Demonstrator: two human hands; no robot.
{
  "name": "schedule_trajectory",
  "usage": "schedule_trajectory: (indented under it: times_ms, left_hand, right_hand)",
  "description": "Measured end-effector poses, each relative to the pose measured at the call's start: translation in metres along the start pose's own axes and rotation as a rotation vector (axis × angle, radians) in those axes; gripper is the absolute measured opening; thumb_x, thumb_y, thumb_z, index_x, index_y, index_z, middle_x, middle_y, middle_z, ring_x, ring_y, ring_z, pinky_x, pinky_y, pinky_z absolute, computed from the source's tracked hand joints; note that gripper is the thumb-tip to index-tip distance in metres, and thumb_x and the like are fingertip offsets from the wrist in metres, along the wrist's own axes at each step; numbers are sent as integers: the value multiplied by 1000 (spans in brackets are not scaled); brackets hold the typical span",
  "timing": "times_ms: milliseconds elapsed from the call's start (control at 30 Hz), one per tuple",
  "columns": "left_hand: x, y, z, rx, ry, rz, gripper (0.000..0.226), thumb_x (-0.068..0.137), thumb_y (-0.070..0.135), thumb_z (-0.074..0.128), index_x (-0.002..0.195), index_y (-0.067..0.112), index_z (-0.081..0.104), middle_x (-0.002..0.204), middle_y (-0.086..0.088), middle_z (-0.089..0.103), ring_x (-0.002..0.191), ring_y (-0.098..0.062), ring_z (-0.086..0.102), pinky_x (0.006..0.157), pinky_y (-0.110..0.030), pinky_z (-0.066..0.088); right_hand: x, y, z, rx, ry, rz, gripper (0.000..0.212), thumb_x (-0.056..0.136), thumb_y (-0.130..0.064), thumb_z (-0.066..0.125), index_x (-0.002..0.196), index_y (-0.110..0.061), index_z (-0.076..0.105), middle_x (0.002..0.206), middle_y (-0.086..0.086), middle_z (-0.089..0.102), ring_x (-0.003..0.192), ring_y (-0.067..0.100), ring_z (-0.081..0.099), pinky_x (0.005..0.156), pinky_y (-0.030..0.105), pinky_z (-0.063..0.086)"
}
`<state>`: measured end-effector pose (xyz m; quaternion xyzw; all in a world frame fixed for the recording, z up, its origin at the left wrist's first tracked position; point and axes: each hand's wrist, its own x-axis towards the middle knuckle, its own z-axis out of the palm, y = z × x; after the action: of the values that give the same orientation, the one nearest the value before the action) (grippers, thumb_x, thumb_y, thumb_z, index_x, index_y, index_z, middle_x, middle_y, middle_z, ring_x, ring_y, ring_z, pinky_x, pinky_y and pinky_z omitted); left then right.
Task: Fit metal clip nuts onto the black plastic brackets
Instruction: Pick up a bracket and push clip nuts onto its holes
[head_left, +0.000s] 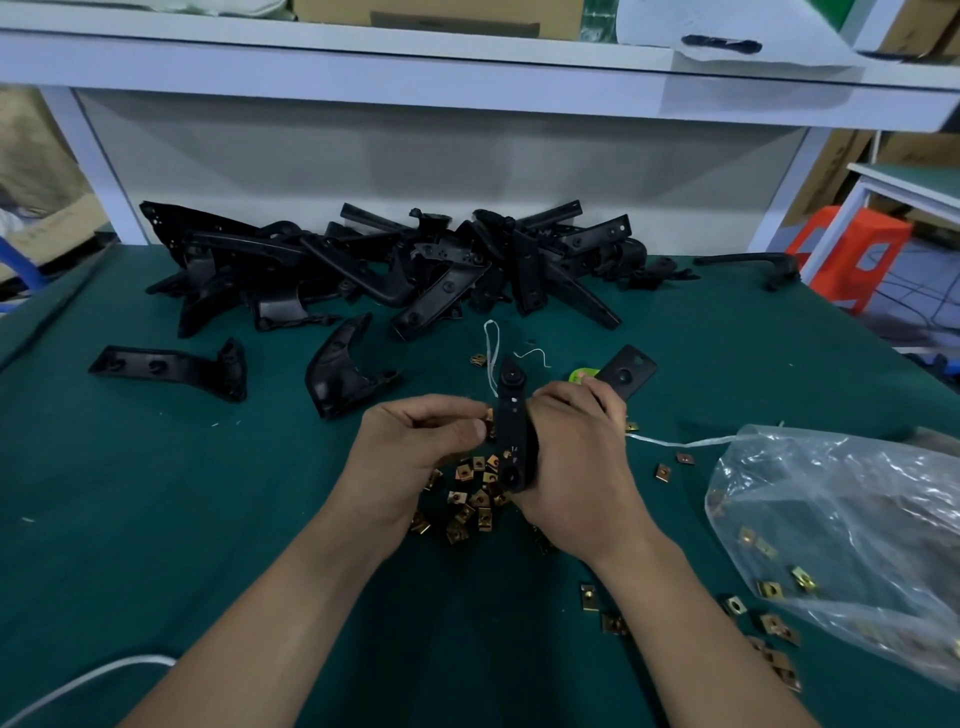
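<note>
Head view: right hand grasps a black bracket upright above the green worktop; left hand pinches a brass-coloured clip nut against the bracket's left edge. Loose clip nuts lie scattered beneath both hands. A heap of brackets sits at the worktop's far edge, and a clear plastic bag holding more nuts lies to the right.

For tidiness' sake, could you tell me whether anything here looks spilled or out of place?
Yes: clip nuts lie scattered loose across the green mat, some beside the clear plastic bag.
</note>
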<state>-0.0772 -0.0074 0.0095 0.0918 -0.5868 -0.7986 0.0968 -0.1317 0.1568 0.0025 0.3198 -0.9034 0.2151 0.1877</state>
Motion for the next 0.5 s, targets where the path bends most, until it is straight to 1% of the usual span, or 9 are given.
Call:
schedule_trajectory:
  times_ms: [67, 100, 200, 267, 333, 400, 467, 500]
  left_hand:
    - [0, 0, 0, -5, 10, -24, 24, 60, 15, 83, 83, 11, 82, 96, -20, 77, 82, -22, 70, 79, -29, 55]
    - [0, 0, 0, -7, 11, -30, 24, 60, 15, 82, 84, 10, 82, 98, -21, 77, 83, -23, 69, 79, -30, 56]
    - [-1, 1, 1, -40, 5, -30, 25, 64, 15, 79, 88, 7, 82, 97, -21, 76, 85, -21, 71, 74, -24, 60]
    - [-1, 2, 2, -67, 5, -34, 23, 67, 15, 77, 88, 7, 82, 93, -19, 77, 84, -19, 73, 71, -22, 59]
    - [-1, 1, 2, -64, 11, -38, 18, 71, 11, 76, 88, 8, 82, 91, -17, 78, 81, -18, 74, 69, -21, 59]
    - [-1, 2, 2, -62, 21, -43, 18, 73, 7, 76, 90, 9, 81, 93, -15, 78, 80, -17, 75, 68, -21, 59]
    - [-1, 2, 2, -75, 36, -45, 25, 69, 8, 79, 94, 10, 79, 97, -15, 79, 81, -16, 75, 66, -21, 59]
    - [-2, 1, 2, -85, 50, -50, 27, 66, 9, 80, 93, 11, 80, 98, -15, 79, 80, -16, 75, 66, -21, 59]
  right_hand:
    - [0, 0, 1, -19, -32, -13, 25, 64, -26, 71, 83, -35, 58, 76, -20, 56, 105, 8, 50, 114, 25, 12]
    - [0, 0, 1, -26, -45, -18, 25, 64, -26, 70, 83, -35, 58, 77, -20, 57, 105, 8, 50, 114, 25, 12]
    - [1, 0, 1, -19, -55, -15, 23, 64, -26, 70, 81, -35, 57, 75, -20, 56, 102, 8, 51, 114, 26, 13]
    - [1, 0, 0, -14, -53, -12, 21, 65, -26, 70, 79, -35, 57, 73, -19, 56, 99, 7, 50, 113, 25, 13]
    - [1, 1, 0, -20, -57, -13, 19, 66, -27, 69, 79, -34, 58, 73, -18, 56, 99, 7, 50, 114, 26, 14]
    - [2, 1, -1, -40, -66, -19, 17, 67, -29, 67, 81, -35, 59, 74, -19, 56, 100, 5, 49, 114, 27, 14]
    - [2, 0, -2, -82, -75, -23, 17, 68, -31, 66, 83, -36, 60, 75, -20, 57, 100, 5, 48, 115, 26, 13]
    - [3, -1, -2, -109, -78, -26, 17, 69, -31, 65, 84, -35, 60, 75, -20, 57, 100, 6, 49, 114, 25, 12]
